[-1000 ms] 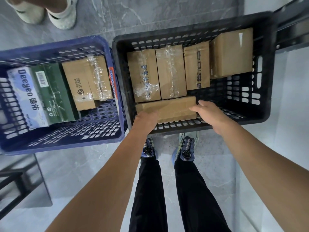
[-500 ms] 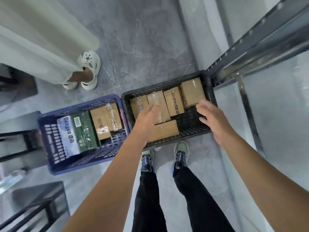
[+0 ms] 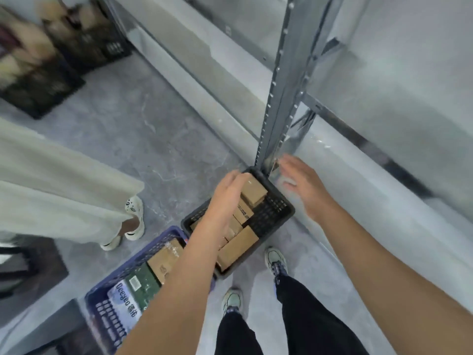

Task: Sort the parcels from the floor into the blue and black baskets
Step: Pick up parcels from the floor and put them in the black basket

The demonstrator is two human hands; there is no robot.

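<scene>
Since half a second ago both hands have risen out of the black basket, and the view has lifted, so the baskets now sit small in the lower middle of the frame. The fingers (image 3: 231, 178) of the left hand (image 3: 225, 201) are straight and close together, holding nothing, above the far end of the black basket (image 3: 282, 219). The fingers (image 3: 288, 162) of the right hand (image 3: 305, 187) are spread and loose, also with nothing in them. They are to the right of the basket, near the foot of the grey rack post (image 3: 281, 98).

Below the hands, the black basket holds a row of brown parcels (image 3: 253, 192) and one more parcel (image 3: 238, 248) lying across its near end. The blue basket (image 3: 153, 248), just beside it at lower left, holds a brown parcel (image 3: 163, 261), a green parcel (image 3: 143, 280) and a white pack (image 3: 125, 301).

No parcel shows on the grey floor (image 3: 158, 139) in this view (the frame is blurred, and the arms hide part of it). I judge the latest placing to be finished; whether more parcels wait outside the view, I cannot tell. At upper left stand dark crates (image 3: 66, 49), blurred, and at left are another person's cream trousers (image 3: 64, 196).
</scene>
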